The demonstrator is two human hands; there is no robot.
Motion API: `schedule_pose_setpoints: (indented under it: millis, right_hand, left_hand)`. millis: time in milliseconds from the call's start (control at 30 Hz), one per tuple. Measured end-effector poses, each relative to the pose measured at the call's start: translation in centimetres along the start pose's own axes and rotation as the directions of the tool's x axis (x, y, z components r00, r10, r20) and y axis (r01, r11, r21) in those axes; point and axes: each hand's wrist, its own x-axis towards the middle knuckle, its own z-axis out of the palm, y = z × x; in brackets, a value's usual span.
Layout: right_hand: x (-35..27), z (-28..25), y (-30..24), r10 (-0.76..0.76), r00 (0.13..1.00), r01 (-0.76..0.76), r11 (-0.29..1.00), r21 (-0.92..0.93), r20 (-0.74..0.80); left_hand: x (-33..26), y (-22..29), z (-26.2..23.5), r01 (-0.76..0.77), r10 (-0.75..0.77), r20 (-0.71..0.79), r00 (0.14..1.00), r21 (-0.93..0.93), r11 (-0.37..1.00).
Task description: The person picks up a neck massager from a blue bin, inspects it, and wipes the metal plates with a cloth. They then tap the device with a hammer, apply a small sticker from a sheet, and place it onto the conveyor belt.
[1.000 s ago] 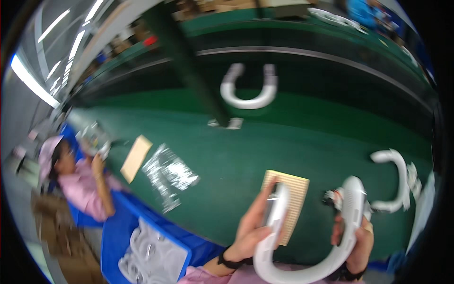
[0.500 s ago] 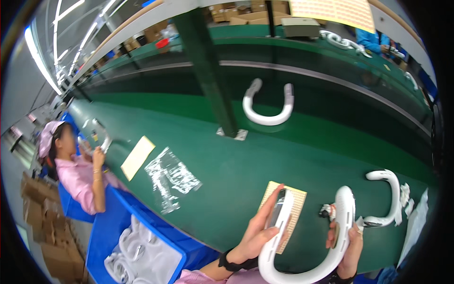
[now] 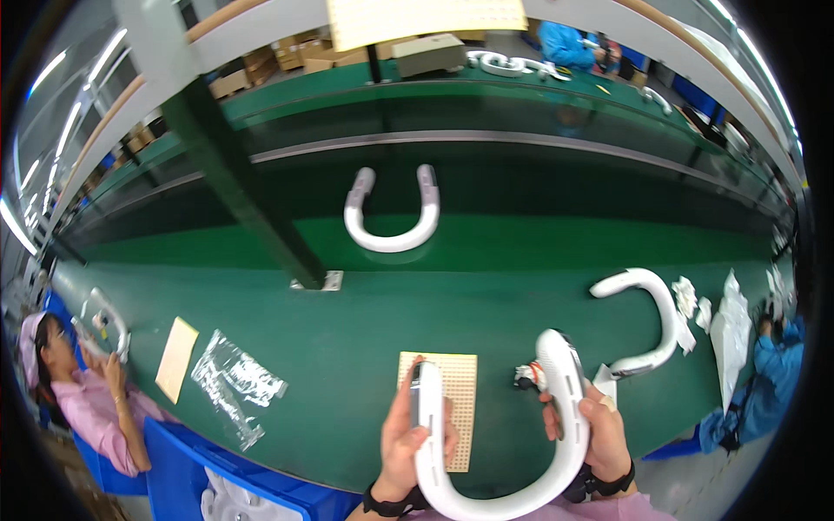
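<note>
A white U-shaped neck fan [image 3: 512, 502] with slots along its arms hangs over the near edge of the green table, its two ends pointing away from me. My left hand [image 3: 400, 450] is closed round its left arm, fingers behind and thumb on the front. Round the right arm, my right hand [image 3: 605, 434] is closed as well. Beneath the left arm lies a cream sheet of small round stickers [image 3: 462, 408]. A small bundle with red and white bits [image 3: 528, 376] sits beside the right arm. Another white neck fan [image 3: 665, 317] lies to the right.
A third neck fan [image 3: 391, 243] rests on the dark green strip farther back. Clear plastic bags [image 3: 234, 382] and a cream sheet [image 3: 176, 360] lie left, near a co-worker in pink [image 3: 104, 425]. A green post [image 3: 248, 191] rises behind; a blue bin [image 3: 217, 478] stands front left.
My view has swung right and levelled, so the table's things appear farther left. Both hands keep their hold on the neck fan.
</note>
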Motion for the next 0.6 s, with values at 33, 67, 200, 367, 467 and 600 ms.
schedule_pose_setpoints:
  millis: [33, 67, 200, 367, 467, 600]
  right_hand:
    - [0.0, 0.2, -0.3, 0.025, 1.000, -0.025, 1.000, 0.005, 0.012]
    - [0.2, 0.2, -0.3, 0.050, 0.998, -0.051, 0.999, 0.010, 0.029]
    - [0.4, -0.2, 0.1, 0.065, 0.998, -0.065, 0.997, -0.040, -0.010]
    - [0.4, 0.5, -0.9, 0.085, 0.995, -0.088, 0.993, -0.081, -0.045]
    - [0.1, 0.9, -1.3, 0.129, 0.991, -0.133, 0.985, -0.112, -0.042]
    - [0.3, 1.2, -0.8, 0.111, 0.993, -0.113, 0.991, -0.068, -0.030]
  left_hand:
    - [-0.1, -0.2, -0.5, 0.003, -0.004, -0.017, 1.000, -0.030, 1.000]
    - [-0.1, 0.0, -0.3, 0.009, -0.013, -0.059, 0.998, -0.056, 0.998]
    - [0.4, -0.2, 0.2, -0.031, 0.032, -0.083, 0.996, 0.012, 0.999]
    - [0.7, -0.5, 0.7, -0.100, 0.101, -0.101, 0.990, 0.014, 0.995]
    - [0.2, 0.1, 2.2, -0.161, 0.166, -0.177, 0.970, 0.041, 0.986]
    - [-0.7, 0.5, 1.2, -0.107, 0.110, -0.050, 0.993, 0.059, 0.993]
